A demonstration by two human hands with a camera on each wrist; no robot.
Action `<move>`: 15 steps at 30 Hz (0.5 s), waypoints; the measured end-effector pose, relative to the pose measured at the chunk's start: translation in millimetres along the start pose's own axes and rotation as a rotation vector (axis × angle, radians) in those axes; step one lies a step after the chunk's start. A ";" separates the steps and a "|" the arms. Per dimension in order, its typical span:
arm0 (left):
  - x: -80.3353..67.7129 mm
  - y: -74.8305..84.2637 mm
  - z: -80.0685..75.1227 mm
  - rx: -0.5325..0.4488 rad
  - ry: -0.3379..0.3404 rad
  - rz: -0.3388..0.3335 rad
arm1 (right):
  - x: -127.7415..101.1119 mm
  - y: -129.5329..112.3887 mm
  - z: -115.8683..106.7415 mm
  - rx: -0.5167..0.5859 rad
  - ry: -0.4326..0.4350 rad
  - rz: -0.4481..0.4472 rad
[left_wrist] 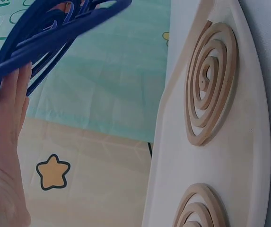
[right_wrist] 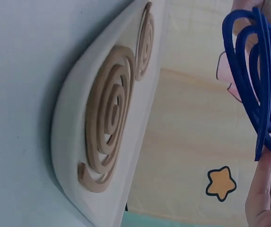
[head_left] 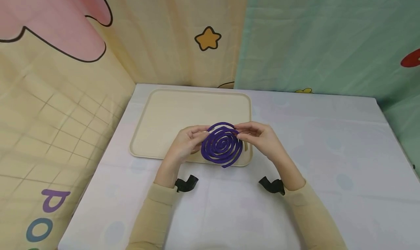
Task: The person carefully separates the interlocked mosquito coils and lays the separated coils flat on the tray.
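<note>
Purple spiral coil (head_left: 222,144) up in the air between both hands, tilted toward the head camera, hovering over the near right corner of the beige tray (head_left: 170,111). Left hand (head_left: 185,142) has it at the upper left edge, fingertips curled in and pinching the outer ring; right hand (head_left: 260,137) mirrors that on the upper right edge, thumb and fingers nipped onto the rim. Both forearms come in from the near edge of the table (head_left: 328,151), wrists raised, palms turned toward each other, a black strap on each wrist.

Left wrist view now: the coil (left_wrist: 45,33) runs across the top corner, its rings spread apart from one another, lying against the straight outer fingers (left_wrist: 10,113) of that hand. The pinch itself is out of sight here. Right wrist view shows the same coil (right_wrist: 263,80) edge-on, rings fanned, with fingertips (right_wrist: 265,189) just touching its lower end.

What the head camera hides behind the hands, the wrist cameras give: two tan spiral coils (left_wrist: 211,80) lying flat in the tray, one beside the other, also seen from the right wrist (right_wrist: 109,118).
</note>
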State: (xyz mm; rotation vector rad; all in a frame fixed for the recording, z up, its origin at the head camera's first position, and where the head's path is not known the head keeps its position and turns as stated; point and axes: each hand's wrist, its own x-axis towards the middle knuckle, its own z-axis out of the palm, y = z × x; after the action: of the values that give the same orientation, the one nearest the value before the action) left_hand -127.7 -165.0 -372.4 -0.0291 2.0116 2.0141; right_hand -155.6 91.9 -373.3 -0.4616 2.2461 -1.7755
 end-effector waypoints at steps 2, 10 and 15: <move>0.5 -0.5 1.8 -0.012 0.009 0.011 | -1.7 3.7 -0.4 0.014 0.020 0.027; 2.0 -5.9 8.0 -0.015 -0.180 -0.002 | -2.6 -0.4 -5.0 -0.199 -0.004 -0.016; 4.6 -9.9 13.0 0.003 -0.248 -0.062 | -1.7 -7.6 -5.6 -0.269 -0.096 -0.036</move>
State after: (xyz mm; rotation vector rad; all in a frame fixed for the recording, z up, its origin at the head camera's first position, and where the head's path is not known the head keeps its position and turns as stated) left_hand -127.5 -151.5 -382.8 0.1497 1.8357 1.8746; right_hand -155.5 96.0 -364.6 -0.6279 2.4307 -1.4378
